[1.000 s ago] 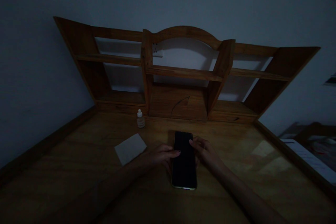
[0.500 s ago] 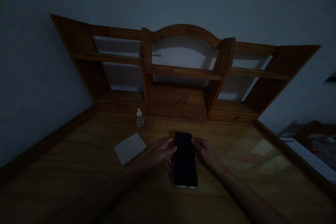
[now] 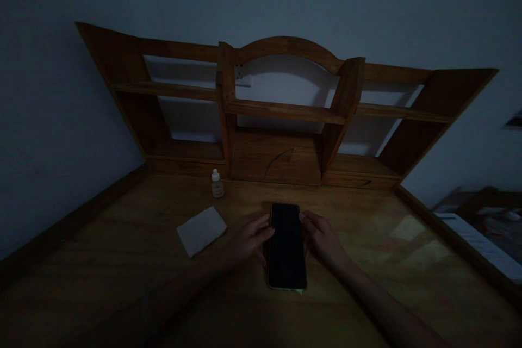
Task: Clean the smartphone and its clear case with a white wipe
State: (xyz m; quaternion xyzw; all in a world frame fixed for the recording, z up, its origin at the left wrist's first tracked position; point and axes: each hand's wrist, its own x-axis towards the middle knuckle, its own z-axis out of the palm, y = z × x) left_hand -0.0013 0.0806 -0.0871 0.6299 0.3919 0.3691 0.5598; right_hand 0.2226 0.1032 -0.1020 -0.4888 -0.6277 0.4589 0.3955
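A black smartphone (image 3: 287,247) with a dark screen is held upright in line with my view, over the wooden desk (image 3: 134,228). My left hand (image 3: 253,236) grips its left edge, thumb on the front rim and the other fingers beside and partly under it. On the opposite side, my right hand (image 3: 318,232) pinches the upper right edge, its lower fingers partly hidden by the phone. A folded white cloth (image 3: 202,231) lies left of my left hand. Behind the cloth stands a small dropper bottle (image 3: 217,186) with a white cap.
A wooden shelf unit (image 3: 285,110) with several compartments spans the back of the desk. A wall socket (image 3: 242,77) shows through its middle opening. Beyond the desk's right edge lie a white surface (image 3: 485,247) and blurred items. The room is dim.
The phone and both hands stay almost in place. The fingers of my left hand have shifted slightly along the phone's edge.
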